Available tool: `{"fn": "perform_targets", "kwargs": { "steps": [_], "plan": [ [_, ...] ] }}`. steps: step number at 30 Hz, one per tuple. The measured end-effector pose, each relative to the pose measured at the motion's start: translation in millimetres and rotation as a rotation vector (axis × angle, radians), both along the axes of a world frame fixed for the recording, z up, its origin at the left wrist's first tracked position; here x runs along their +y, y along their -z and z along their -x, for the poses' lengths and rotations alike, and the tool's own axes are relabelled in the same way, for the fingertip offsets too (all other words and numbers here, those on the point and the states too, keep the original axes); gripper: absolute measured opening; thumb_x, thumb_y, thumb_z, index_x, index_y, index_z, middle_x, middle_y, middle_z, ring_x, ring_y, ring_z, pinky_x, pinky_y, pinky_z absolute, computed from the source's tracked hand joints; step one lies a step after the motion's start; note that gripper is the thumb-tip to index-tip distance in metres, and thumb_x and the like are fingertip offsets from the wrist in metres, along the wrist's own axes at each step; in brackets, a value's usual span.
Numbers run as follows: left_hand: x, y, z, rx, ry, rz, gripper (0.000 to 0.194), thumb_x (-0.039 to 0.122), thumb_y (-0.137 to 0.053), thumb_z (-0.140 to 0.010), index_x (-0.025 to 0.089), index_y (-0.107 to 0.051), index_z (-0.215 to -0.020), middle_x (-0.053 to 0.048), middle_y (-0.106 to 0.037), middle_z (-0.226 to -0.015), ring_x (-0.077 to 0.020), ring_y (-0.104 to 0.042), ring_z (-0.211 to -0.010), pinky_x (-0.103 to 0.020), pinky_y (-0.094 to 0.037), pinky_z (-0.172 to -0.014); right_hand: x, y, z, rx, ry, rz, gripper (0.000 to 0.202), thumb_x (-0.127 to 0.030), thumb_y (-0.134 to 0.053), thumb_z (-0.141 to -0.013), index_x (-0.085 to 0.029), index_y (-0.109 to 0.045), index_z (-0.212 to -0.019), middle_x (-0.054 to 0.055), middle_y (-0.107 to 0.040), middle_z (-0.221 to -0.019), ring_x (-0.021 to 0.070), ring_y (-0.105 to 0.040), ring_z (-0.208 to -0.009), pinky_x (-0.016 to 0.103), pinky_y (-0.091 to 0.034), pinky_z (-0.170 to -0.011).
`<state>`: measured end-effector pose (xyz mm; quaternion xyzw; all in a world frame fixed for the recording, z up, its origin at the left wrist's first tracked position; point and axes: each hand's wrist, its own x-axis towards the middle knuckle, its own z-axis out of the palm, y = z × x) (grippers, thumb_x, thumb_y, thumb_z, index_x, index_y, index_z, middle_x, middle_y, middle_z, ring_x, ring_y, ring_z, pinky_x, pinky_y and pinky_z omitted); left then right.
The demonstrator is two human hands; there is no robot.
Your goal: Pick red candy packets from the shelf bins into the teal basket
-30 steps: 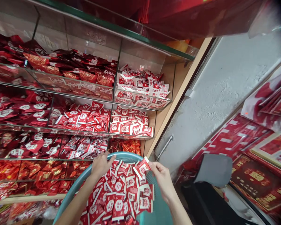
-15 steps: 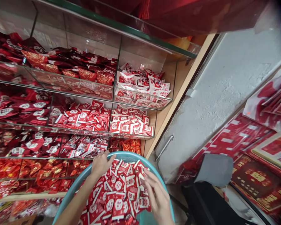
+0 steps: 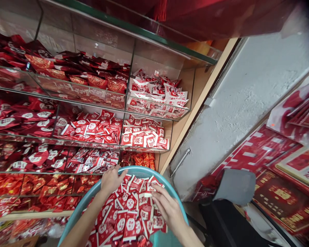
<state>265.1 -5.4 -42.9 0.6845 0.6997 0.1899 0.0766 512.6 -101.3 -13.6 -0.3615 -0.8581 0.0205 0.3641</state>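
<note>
A round teal plastic basket (image 3: pixel 179 209) stands below me, heaped with small red-and-white candy packets (image 3: pixel 130 224). At its far rim is my left hand (image 3: pixel 111 181), its fingers curled over the edge and the thumb lying inside. My right hand (image 3: pixel 167 207) reaches in from the right side over the heap. Its fingertips are closed at a packet with a white edge (image 3: pixel 147 195), partly covered by the fingers.
Glass-fronted shelves (image 3: pixel 146 148) of wrapped sweets rise behind the basket, divided into compartments. To the right is a grey wall (image 3: pixel 237 96) with a metal latch. Red printed boxes (image 3: pixel 283 195) and a black chair-like object with a grey part (image 3: pixel 234 187) stand at the lower right.
My right hand has moved a little left and up over the candy packets, and its fingers have drawn together. The left hand stays at the rim.
</note>
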Motion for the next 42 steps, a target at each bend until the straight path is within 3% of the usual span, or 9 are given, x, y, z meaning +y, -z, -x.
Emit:
{"fn": "perform_targets", "kwargs": {
  "steps": [7, 14, 18, 36, 42],
  "plan": [
    [-1, -1.4, 0, -0.023, -0.001, 0.016, 0.048, 0.055, -0.032, -0.083, 0.017, -0.059, -0.095, -0.010, -0.064, -0.096, -0.0237, -0.058, -0.090, -0.032, -0.039, -0.076, 54, -0.3, 16, -0.211, 0.015, 0.065, 0.024, -0.023, -0.035, -0.092, -0.023, -0.055, -0.105, 0.005, -0.057, -0.117, 0.0147, -0.062, -0.094, 0.028, -0.052, -0.081],
    [1, 2.9, 1, -0.027, 0.005, -0.015, 0.047, 0.053, -0.031, -0.084, 0.017, -0.058, -0.095, -0.010, -0.064, -0.095, -0.0243, -0.058, -0.093, -0.032, -0.040, -0.078, 85, 15.3, 36, -0.249, 0.091, 0.107, 0.021, -0.026, -0.035, -0.092, -0.023, -0.056, -0.097, 0.002, -0.062, -0.099, 0.0142, -0.062, -0.085, 0.027, -0.051, -0.075],
    [0, 2.8, 2, -0.033, 0.007, -0.021, 0.046, 0.053, -0.031, -0.084, 0.018, -0.058, -0.095, -0.009, -0.064, -0.095, -0.0241, -0.058, -0.092, -0.032, -0.040, -0.078, 87, 16.8, 38, -0.246, 0.141, 0.117, 0.022, -0.026, -0.034, -0.093, -0.023, -0.056, -0.093, 0.001, -0.061, -0.090, 0.0136, -0.062, -0.078, 0.024, -0.049, -0.069],
    [1, 3.6, 2, -0.029, 0.010, -0.026, 0.049, 0.056, -0.031, -0.083, 0.018, -0.058, -0.096, -0.009, -0.064, -0.095, -0.0223, -0.059, -0.089, -0.030, -0.040, -0.076, 92, 16.7, 38, -0.423, 0.290, 0.116, 0.024, -0.028, -0.034, -0.092, -0.021, -0.057, -0.086, 0.002, -0.060, -0.085, 0.0154, -0.062, -0.071, 0.023, -0.044, -0.059],
    [0, 1.0, 1, -0.021, 0.000, -0.008, 0.049, 0.056, -0.031, -0.083, 0.017, -0.058, -0.095, -0.010, -0.064, -0.095, -0.0232, -0.059, -0.089, -0.031, -0.040, -0.075, 83, -4.4, 39, -0.369, 0.298, 0.092, 0.025, -0.033, -0.034, -0.092, -0.020, -0.056, -0.092, 0.004, -0.060, -0.089, 0.0153, -0.062, -0.071, 0.024, -0.044, -0.059]
  ]
}}
